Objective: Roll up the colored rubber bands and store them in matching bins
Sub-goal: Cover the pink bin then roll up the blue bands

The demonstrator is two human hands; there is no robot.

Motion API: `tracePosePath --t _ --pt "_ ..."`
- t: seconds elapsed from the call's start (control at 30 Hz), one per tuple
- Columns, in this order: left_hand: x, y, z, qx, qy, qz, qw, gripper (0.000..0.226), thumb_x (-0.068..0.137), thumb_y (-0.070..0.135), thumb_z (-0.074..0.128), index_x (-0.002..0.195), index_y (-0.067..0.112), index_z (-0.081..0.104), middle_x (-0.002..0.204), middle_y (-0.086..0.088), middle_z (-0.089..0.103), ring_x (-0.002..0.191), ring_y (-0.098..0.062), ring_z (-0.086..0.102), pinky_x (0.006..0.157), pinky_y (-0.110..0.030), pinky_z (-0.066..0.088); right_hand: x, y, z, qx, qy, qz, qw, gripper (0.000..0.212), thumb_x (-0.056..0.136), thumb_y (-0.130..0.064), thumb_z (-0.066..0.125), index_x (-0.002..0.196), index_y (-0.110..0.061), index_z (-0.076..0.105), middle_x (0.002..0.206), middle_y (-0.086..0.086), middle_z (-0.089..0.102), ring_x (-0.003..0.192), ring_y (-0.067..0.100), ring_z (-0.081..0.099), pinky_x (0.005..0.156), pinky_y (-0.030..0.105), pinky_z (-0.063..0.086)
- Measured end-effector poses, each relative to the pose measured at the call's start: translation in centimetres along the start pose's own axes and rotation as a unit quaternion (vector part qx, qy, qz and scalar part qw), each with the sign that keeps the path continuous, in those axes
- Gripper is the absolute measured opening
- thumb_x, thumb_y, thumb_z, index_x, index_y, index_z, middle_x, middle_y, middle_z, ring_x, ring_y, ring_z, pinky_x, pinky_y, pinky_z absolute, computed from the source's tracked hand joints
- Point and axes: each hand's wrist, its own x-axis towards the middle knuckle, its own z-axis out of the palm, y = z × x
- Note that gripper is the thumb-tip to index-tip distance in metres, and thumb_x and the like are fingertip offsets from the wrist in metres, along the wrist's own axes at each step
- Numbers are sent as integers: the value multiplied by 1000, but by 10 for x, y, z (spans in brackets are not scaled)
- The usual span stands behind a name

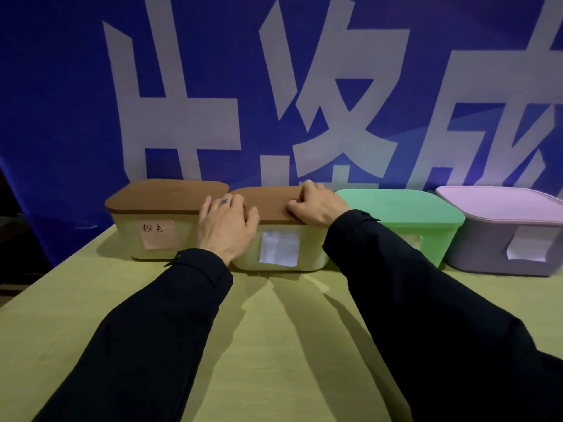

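Your left hand (227,228) lies flat-fingered on the 2nd cream bin's (280,254) brown lid (268,204), your right hand (316,204) curls over its far edge, prob. to lift it w/ the bin steadied; no rubber bands visible, green bin (426,220) adjacent.

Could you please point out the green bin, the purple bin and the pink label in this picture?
green bin (405,208): head view, middle of its lid.
purple bin (481,245): head view, bare front wall left of its paper label.
pink label (157,236): head view, middle of the note on the leftmost bin.
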Motion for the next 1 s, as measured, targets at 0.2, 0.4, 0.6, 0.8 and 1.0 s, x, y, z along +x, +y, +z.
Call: tracePosePath --t 0.2,0.4,0.6,0.8,1.0 --pt "1 -2 9 -20 13 -3 1000 31 100 42 30 100 20 52 103 0 62 107 -23 59 123 -48 16 14 -3 3 -60 -106 16 992 84 83 -88 24 155 -45 16 168 8 1 154 36 2 119 63 1" --pt "0 -2 8 -19 12 -6 1000 42 94 48 20 100 21 51 102 2 62 106 -21 59 123 -47 16 22 -2 5 -52 -90 12 994 93 74 -94 27 150 -41 32 166 15 11 151 39 15 119 61 13" --pt "-1 0 9 -28 18 -7 999 34 100 43 28 101 20 52 103 1 62 107 -22 58 124 -46 15 23 1 9 -50 -71 3 996 99 70 -97 21 150 -41 33 162 11 26 149 34 22 119 57 18" --pt "-1 0 10 -34 25 -7 999 38 97 44 25 100 19 53 101 0 62 105 -22 59 123 -46 16 22 2 6 -54 -73 -13 996 92 77 -94 22 149 -38 38 156 6 40 141 31 40 113 49 34" --pt "-1 1 11 -29 18 -18 999 38 99 44 25 101 18 53 105 -1 63 109 -23 57 123 -45 15 12 -5 5 -30 71 6 997 47 92 -61 41 105 -26 68 100 4 71 86 28 62 77 36 51"
